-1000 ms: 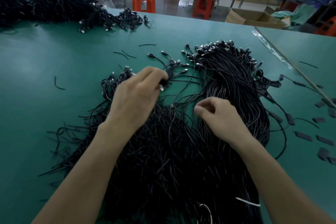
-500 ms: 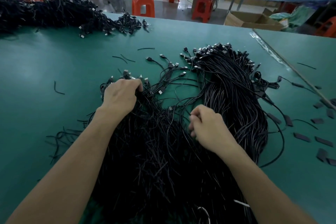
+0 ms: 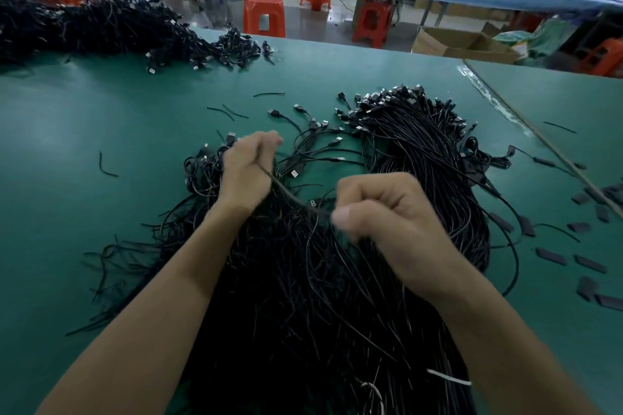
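Cable (image 3: 290, 194) taut between left hand (image 3: 247, 172) and right hand (image 3: 387, 216), each grip closed round it (right blurred). Pile (image 3: 303, 296) looks mostly unsorted; bundle (image 3: 421, 152) looks done.

**One cable taut between two grips**

The left grip (image 3: 247, 172) and the right grip (image 3: 381, 216) each pinch one thin black cable (image 3: 290, 194). It runs straight between them above a tangled heap of black USB cables (image 3: 303, 296) on the green desk (image 3: 101, 118). Small flat black strips (image 3: 588, 263) lie scattered at the right.

cable heap (image 3: 337, 296) on table (image 3: 101, 131); second pile (image 3: 101, 27) far left; flat tabs (image 3: 590, 263) right.
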### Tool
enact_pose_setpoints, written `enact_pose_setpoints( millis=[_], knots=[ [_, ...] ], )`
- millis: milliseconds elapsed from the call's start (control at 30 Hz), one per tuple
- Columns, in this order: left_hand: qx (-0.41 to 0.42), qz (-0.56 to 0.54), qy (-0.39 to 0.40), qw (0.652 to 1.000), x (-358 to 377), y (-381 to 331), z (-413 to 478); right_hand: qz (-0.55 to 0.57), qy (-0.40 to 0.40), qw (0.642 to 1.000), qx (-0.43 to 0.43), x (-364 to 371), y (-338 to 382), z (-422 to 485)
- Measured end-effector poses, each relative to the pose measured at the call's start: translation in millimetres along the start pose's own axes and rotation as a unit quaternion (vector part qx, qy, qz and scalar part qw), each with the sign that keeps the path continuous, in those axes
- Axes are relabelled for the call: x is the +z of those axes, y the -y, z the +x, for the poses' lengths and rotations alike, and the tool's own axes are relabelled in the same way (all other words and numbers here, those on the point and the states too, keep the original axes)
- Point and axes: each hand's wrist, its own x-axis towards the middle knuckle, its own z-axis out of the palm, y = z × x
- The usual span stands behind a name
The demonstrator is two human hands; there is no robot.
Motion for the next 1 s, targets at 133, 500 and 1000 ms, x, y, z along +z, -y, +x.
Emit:
enact_pose_setpoints(
  millis=[133,500,1000],
  knots=[
    [0.027,-0.075,-0.148,0.986,-16,15,9,-0.26,-0.119,0.946,0.154,-35,-24,-2],
    [0.323,0.293,0.08,0.896,22,-17,-15,-0.29,0.045,0.932,0.213,-3,-31,6],
    [0.189,0.204,-0.077,0.957,3,-22,-6,-0.463,-0.237,0.824,0.224,-45,-55,-5]
  ],
)
